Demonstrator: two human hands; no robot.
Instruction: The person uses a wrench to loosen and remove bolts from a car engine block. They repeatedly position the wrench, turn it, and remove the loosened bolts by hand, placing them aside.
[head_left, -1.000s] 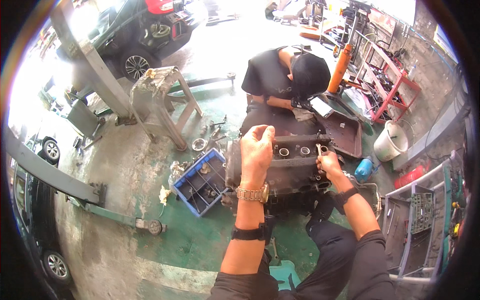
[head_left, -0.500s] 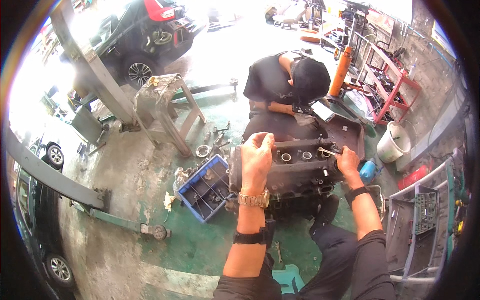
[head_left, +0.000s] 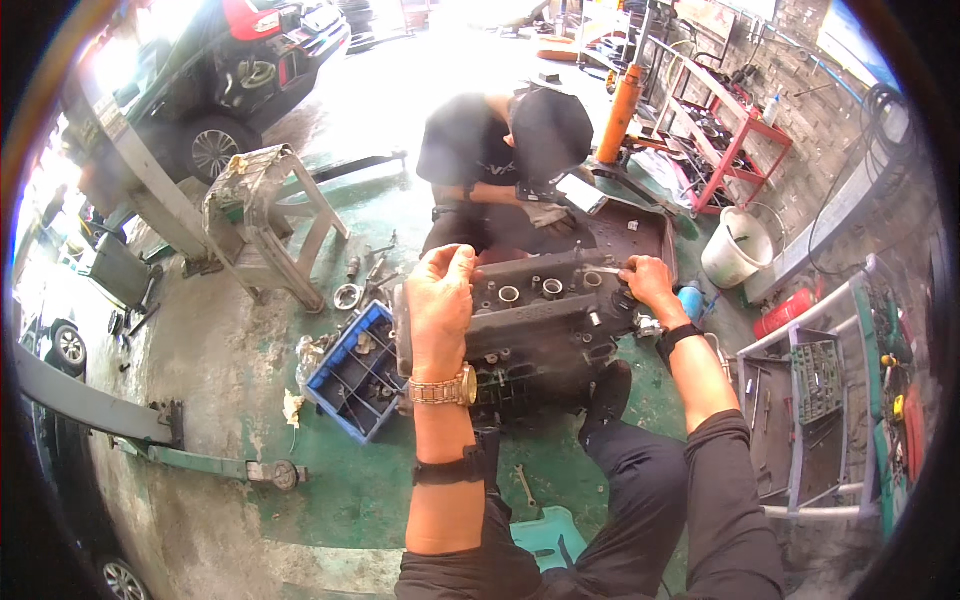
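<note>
A dark engine cylinder head (head_left: 530, 330) lies in front of me, with open round bores along its top. My left hand (head_left: 443, 290) is closed in a pinch over its left end; what the fingertips hold, if anything, is hidden. My right hand (head_left: 650, 282) grips a metal wrench (head_left: 605, 269) at the right end of the head, its far end resting on the top near the bolts. A blue divided tray (head_left: 383, 415) of small parts sits just left of the engine.
A co-worker (head_left: 505, 150) in black bends just beyond the engine, by a dark pan (head_left: 655, 235). A step stand (head_left: 270, 170) and lift arm (head_left: 210, 460) are left. A white bucket (head_left: 735, 255), red cart (head_left: 750, 160) and tool rack (head_left: 805, 510) are right. A loose wrench (head_left: 525, 485) lies below.
The wrench in my right hand has swung from pointing away from me to lying nearly crosswise. The whole view has shifted, so the scene sits farther left in the picture.
</note>
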